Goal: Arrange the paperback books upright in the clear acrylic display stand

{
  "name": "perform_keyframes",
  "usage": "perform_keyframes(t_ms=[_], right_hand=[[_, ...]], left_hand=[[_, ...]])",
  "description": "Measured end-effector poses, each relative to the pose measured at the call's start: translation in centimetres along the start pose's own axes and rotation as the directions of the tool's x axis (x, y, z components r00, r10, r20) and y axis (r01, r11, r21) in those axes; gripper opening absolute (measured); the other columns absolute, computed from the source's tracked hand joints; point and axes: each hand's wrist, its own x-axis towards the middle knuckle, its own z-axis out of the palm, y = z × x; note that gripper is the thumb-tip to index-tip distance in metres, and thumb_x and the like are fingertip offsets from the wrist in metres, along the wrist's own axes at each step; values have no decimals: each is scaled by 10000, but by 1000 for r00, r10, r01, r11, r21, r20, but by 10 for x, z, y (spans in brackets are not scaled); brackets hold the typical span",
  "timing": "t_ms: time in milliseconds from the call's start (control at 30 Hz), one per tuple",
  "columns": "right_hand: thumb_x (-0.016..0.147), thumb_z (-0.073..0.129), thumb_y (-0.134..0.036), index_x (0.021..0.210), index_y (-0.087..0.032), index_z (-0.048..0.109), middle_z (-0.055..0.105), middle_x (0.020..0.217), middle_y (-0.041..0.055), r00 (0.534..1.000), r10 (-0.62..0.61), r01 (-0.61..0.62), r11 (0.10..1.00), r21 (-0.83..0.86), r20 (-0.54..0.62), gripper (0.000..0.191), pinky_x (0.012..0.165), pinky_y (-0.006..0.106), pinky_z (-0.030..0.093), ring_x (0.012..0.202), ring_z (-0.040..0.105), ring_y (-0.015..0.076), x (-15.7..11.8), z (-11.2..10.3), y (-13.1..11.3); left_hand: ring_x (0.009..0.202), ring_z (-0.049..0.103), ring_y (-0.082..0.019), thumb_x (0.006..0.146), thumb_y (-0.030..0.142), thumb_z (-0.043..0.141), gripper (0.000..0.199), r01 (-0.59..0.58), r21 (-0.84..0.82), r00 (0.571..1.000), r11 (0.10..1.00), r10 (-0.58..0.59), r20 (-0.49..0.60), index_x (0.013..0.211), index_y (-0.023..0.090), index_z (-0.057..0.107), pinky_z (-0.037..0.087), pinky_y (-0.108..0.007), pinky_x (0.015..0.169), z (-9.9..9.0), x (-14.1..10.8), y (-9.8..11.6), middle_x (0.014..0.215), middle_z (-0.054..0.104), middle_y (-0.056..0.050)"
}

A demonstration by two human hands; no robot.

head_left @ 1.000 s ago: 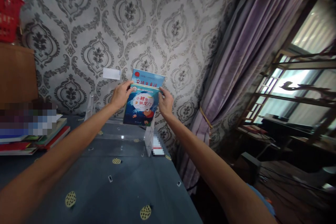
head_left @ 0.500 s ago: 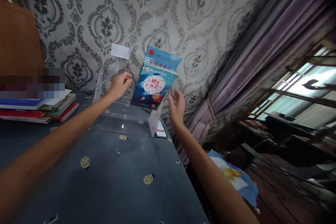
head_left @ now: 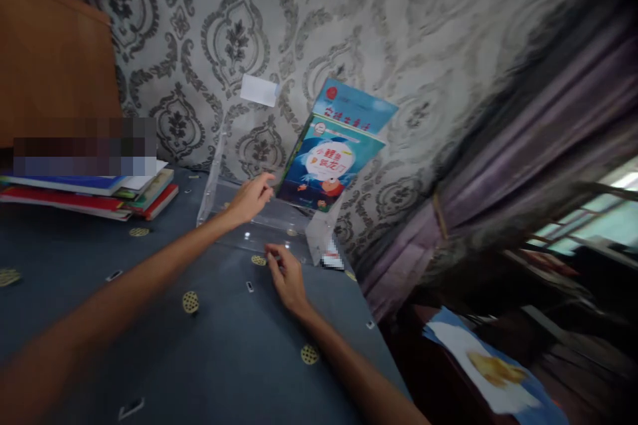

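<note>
Patterned wallpaper (head_left: 236,40) backs the clear rack (head_left: 266,235) bearing blue books (head_left: 331,163). My left hand (head_left: 252,198) is over it, my right hand (head_left: 288,279) before it, both empty, half-curled with fingers parted.

On cover of front book (head_left: 331,163), I read 小鲤鱼跳龙门. On rear book (head_left: 356,103) above it, I make out 安徒生童话 in red (slightly blurred). Finer print near top of both covers too small for me.
</note>
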Motion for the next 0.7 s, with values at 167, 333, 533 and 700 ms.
perform_keyframes(t_ms=[167,333,533,700], right_hand=[[981,533,-359,1071,-226,743,784,1047,92,988,42,-51,997,58,150,265,842,359,574,966,737,240,-15,16,-1],[947,556,-416,1052,-211,747,785,958,94,967,149,-175,978,114,208,299,820,388,581,878,748,252,-13,16,6],[916,571,-471,1028,-202,747,784,968,110,960,187,-219,965,145,209,340,810,406,591,860,756,260,-13,18,7],[905,584,-466,1016,-205,754,784,981,109,961,169,-204,967,151,220,331,818,408,589,878,757,263,-12,17,7]], left_hand=[[991,702,-231,980,250,472,288,-65,310,998,949,68,1,1188,206,667,525,-358,913,-67,-37,-26,1065,758,-70],[1190,609,-292,1029,294,374,377,180,727,980,663,-55,-193,1159,156,700,466,-435,1045,-176,-61,-61,1201,730,-139],[1265,578,-358,1090,435,267,607,412,791,867,452,-461,-188,1307,1,631,463,-581,1021,-262,-75,-84,1398,635,-246],[1095,671,-260,1098,495,210,680,438,804,807,402,-570,-155,1343,13,623,496,-476,986,-284,-83,-90,1369,671,-210]])
